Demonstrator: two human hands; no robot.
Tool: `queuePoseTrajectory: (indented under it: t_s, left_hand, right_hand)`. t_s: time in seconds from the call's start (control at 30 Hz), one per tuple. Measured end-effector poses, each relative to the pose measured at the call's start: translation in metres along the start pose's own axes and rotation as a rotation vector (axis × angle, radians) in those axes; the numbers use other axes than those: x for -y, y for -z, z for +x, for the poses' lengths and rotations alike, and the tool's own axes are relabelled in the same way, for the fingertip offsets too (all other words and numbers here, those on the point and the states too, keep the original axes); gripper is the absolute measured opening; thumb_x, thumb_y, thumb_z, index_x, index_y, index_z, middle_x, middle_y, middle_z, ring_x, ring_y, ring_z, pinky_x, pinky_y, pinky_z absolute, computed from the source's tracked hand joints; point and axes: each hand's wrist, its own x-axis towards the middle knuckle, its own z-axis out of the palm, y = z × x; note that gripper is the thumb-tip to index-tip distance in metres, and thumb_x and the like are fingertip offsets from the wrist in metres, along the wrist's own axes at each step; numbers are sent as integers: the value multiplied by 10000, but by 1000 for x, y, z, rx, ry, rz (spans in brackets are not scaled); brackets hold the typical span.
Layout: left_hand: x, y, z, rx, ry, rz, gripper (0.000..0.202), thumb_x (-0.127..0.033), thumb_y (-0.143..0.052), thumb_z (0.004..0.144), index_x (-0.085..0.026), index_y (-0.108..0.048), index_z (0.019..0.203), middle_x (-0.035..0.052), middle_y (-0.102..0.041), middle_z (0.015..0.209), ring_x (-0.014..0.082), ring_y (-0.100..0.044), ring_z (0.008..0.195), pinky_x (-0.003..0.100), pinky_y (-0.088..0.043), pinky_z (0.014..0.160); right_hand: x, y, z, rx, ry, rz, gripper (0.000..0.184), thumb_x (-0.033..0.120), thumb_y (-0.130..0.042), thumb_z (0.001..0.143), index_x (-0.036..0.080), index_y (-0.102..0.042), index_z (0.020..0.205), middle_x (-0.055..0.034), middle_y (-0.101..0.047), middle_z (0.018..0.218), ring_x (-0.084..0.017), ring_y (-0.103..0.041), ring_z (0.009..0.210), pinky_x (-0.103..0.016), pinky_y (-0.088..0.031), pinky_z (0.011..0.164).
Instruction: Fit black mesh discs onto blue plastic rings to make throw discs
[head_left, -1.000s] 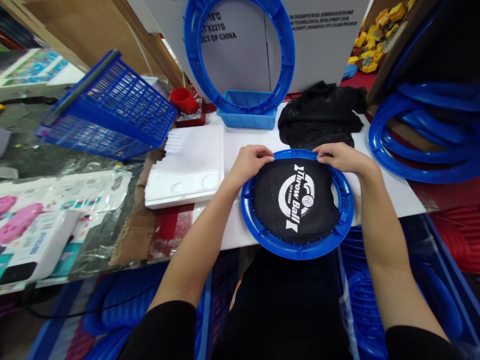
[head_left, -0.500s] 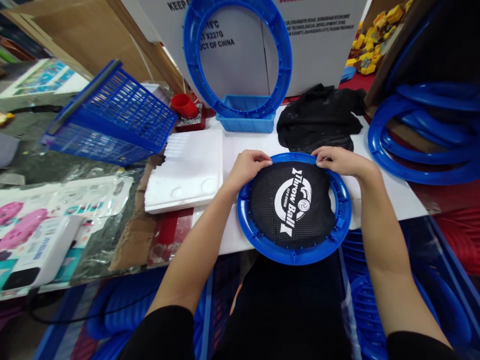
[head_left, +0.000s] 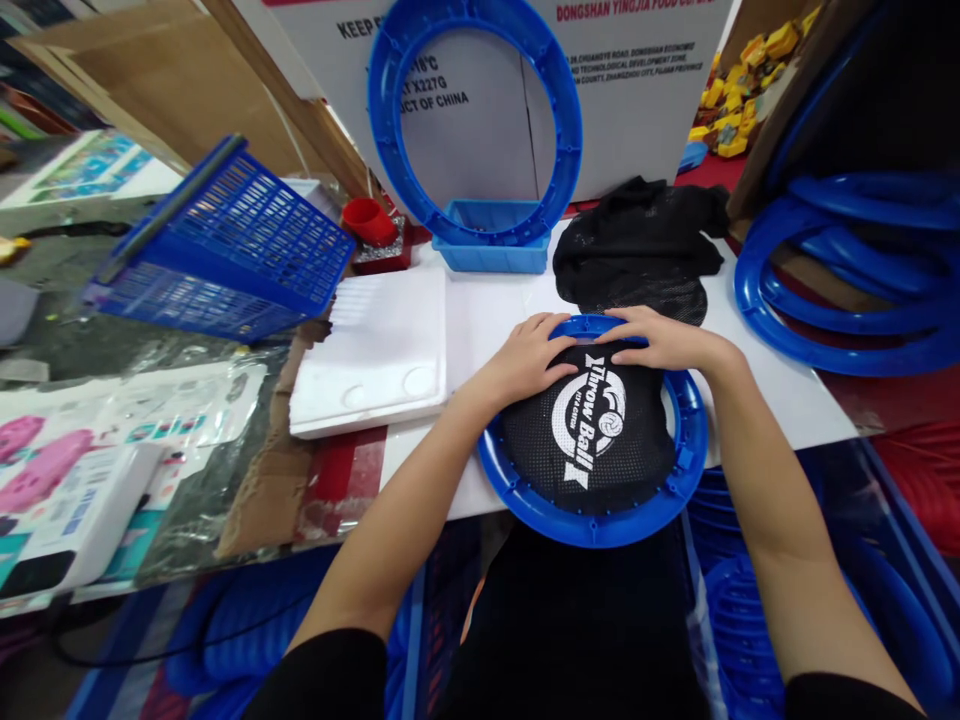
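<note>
A blue plastic ring [head_left: 592, 532] lies in front of me at the table's near edge. Inside it is a round black mesh net [head_left: 525, 450] with white "Throw Ball" print; a gap shows between net and ring at the right. My left hand [head_left: 529, 360] rests at the far left part of the ring, fingers spread over the rim and onto the net. From the other side, my right hand [head_left: 652, 338] reaches across the far rim with its fingers stretched out, the fingertips touching the net near the print. Neither hand is wrapped around anything.
Behind the work, another blue ring [head_left: 566, 130] leans upright over a light-blue bin [head_left: 491, 260]. Black mesh nets [head_left: 637, 245] are piled to its right. More blue rings [head_left: 840, 350] lie at far right. White foam [head_left: 375, 350], a red cup [head_left: 369, 222] and a blue basket [head_left: 232, 240] stand left.
Both hands have moved inward along the far rim, closer together. Their fingers went from pinching at the rim to lying spread over rim and net.
</note>
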Motion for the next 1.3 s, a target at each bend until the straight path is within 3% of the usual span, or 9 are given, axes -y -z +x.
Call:
queuePoseTrajectory:
  t_s: [0.1, 0.2, 0.27, 0.37, 0.57, 0.77, 0.97, 1.3]
  left_hand:
    - [2, 1, -1, -22, 42, -54, 285, -378, -823, 904, -219, -773, 1135, 147, -571, 1563, 373, -514, 1453, 569, -406, 1248]
    - [3, 7, -1, -77, 96, -192, 152, -344, -795, 913, -203, -753, 949, 128, -686, 1335, 307, -645, 1251, 493, -488, 1155]
    - [5, 13, 0, -76, 172, -310, 120, -328, -768, 919, -208, -755, 919, 91, -747, 1164, 265, -689, 1110, 456, -521, 1079]
    - [9, 16, 1, -63, 302, -461, 133, -346, -770, 896, -215, -793, 910, 60, -794, 1015, 245, -706, 1001, 435, -534, 1017]
    - [16, 9, 3, -154, 410, -673, 199, -363, -861, 788, -181, -817, 855, 63, -800, 878, 204, -696, 842, 380, -548, 871]
    - [15, 4, 3, -266, 437, -753, 268, -385, -898, 749, -169, -825, 889, 55, -788, 820, 175, -673, 762, 334, -519, 759]
    - [18, 5, 5, -247, 458, -822, 417, -387, -895, 754, -150, -824, 1090, 72, -806, 848, 195, -712, 806, 341, -531, 790]
    - [28, -4, 9, -226, 470, -799, 330, -387, -877, 771, -152, -828, 998, 76, -808, 871, 197, -706, 821, 357, -525, 827]
  right_hand:
    - [1, -4, 2, 35, -8, -13, 386, 493, -763, 921, 390, -812, 1290, -6, -507, 1708, -382, -390, 1617, -616, -281, 1347]
    - [9, -1, 2, -29, -15, 0, 230, 476, -791, 890, 282, -846, 1001, -58, -640, 1591, -376, -599, 1452, -534, -429, 1258]
    - [15, 3, 0, -79, -45, 49, 210, 464, -774, 897, 257, -810, 913, -71, -727, 1482, -365, -692, 1336, -497, -495, 1179]
    - [18, 6, -2, -106, -55, 123, 196, 441, -721, 930, 257, -777, 897, -62, -788, 1373, -347, -717, 1305, -471, -523, 1125]
    - [14, 0, 4, -154, -60, 114, 190, 400, -641, 959, 248, -736, 894, -65, -793, 1355, -326, -729, 1215, -466, -529, 1077]
    - [7, -4, 9, -157, -57, 94, 207, 386, -590, 974, 248, -742, 952, -80, -776, 1369, -329, -708, 1162, -486, -536, 1040]
    - [-5, -7, 14, -181, -56, 132, 164, 376, -637, 951, 255, -746, 935, -68, -799, 1269, -304, -714, 1061, -460, -561, 983]
    - [-3, -9, 16, -200, -102, 172, 138, 349, -657, 921, 244, -716, 854, -71, -804, 1256, -313, -722, 1108, -500, -552, 1031]
